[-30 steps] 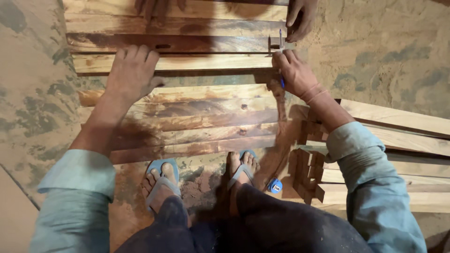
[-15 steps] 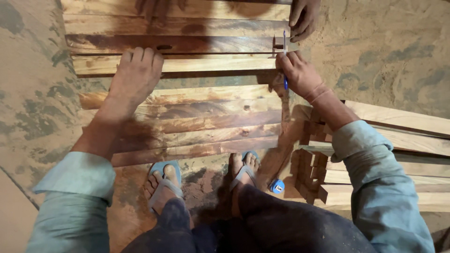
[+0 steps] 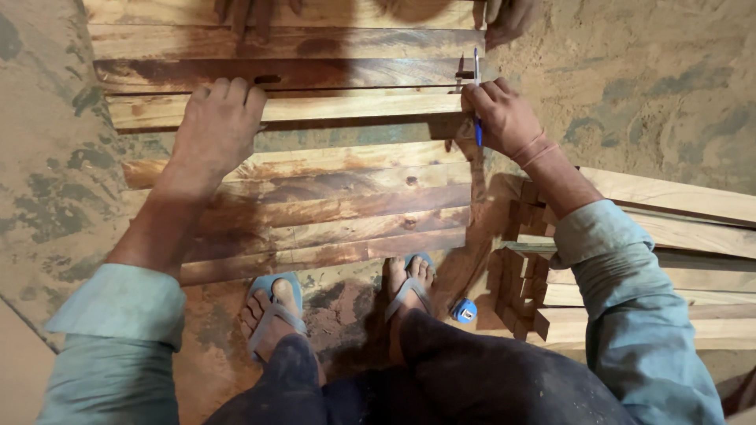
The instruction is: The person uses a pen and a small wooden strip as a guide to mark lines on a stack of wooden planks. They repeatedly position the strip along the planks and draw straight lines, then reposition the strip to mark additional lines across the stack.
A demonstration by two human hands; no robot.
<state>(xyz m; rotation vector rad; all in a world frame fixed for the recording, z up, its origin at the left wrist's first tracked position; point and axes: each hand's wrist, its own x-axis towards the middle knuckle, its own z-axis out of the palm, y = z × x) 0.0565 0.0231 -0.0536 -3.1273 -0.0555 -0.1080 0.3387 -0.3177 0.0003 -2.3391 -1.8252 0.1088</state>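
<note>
My left hand (image 3: 216,126) lies flat, palm down, on a pale wooden plank (image 3: 354,106) that rests across other planks on the floor. At the plank's right end my right hand (image 3: 504,118) grips a blue pen (image 3: 476,94), its upper end against a small metal square (image 3: 465,75). Darker reddish planks (image 3: 331,197) lie side by side just below, between the pale plank and my feet. At the top edge, another person's hands (image 3: 512,16) rest on the far planks.
My feet in blue sandals (image 3: 272,307) stand on the dirt floor next to a small blue round object (image 3: 465,311). A stack of pale boards (image 3: 677,236) and short wood blocks (image 3: 512,291) lies to the right. Mottled bare floor (image 3: 47,157) spreads to the left.
Both my hands have stayed on the pale plank; the right hand with the pen shifted slightly along its right end. The view has tilted a little.
</note>
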